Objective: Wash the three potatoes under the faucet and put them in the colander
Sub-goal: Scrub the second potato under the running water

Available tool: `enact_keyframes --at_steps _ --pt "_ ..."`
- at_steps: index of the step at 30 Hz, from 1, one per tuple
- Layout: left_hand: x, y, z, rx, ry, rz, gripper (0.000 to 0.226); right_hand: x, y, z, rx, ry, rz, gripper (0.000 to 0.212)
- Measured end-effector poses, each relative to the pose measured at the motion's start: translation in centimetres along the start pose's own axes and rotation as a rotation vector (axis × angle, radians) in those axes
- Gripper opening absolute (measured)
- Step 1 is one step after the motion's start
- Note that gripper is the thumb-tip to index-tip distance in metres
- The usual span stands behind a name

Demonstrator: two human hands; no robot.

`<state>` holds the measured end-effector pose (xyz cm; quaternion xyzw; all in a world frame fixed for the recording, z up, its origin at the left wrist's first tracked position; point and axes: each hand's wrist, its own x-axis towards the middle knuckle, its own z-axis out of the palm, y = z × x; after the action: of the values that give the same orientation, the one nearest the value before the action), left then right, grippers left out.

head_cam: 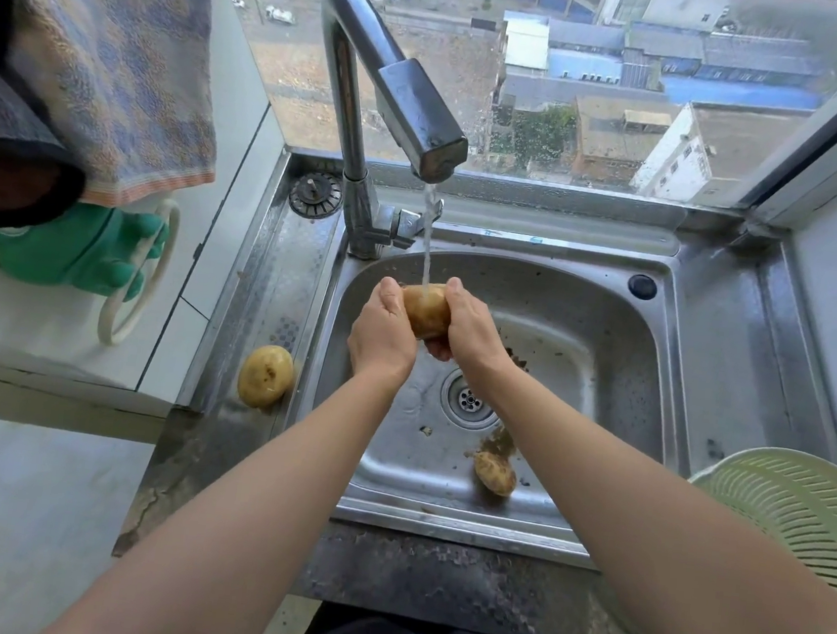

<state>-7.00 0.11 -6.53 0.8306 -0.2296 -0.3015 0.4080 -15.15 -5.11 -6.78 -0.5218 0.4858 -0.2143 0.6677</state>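
Note:
Water runs from the steel faucet [428, 134] onto a brown potato [425, 309] held over the sink basin [582, 365]. My left hand [383, 336] grips its left side and my right hand [472, 330] grips its right side, fingers curled under it. A second potato [265, 375] lies on the sink's left ledge. A third, dirtier potato [494, 473] lies in the basin near the front, below the drain [469, 400]. The pale green colander [798, 517] stands at the right edge, and what I see of its inside holds nothing.
Towels [112, 62] hang at the upper left above green rubber gloves [77, 250] on the white counter. A sink strainer plug [315, 195] sits on the ledge behind the faucet base. A window runs along the back. Dirt specks lie in the basin.

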Motion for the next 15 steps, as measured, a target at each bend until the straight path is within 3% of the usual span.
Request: enact_keyframes --at_steps 5,9,12,15 --pt "0.1 0.4 0.0 -0.035 -0.157 -0.002 0.046 -0.8 0.5 -0.3 -0.063 -0.081 -0.115 0.027" --pt "1.4 0.4 0.3 -0.063 -0.099 -0.142 0.039 -0.9 0.8 -0.8 -0.094 -0.1 -0.154 0.029" --pt "1.6 0.2 0.4 -0.032 -0.042 -0.168 0.051 -0.7 0.1 -0.9 -0.064 -0.09 -0.065 0.031" --pt "0.7 -0.1 0.0 0.058 -0.003 -0.002 0.046 0.5 -0.5 -0.6 -0.129 0.103 0.1 0.047"
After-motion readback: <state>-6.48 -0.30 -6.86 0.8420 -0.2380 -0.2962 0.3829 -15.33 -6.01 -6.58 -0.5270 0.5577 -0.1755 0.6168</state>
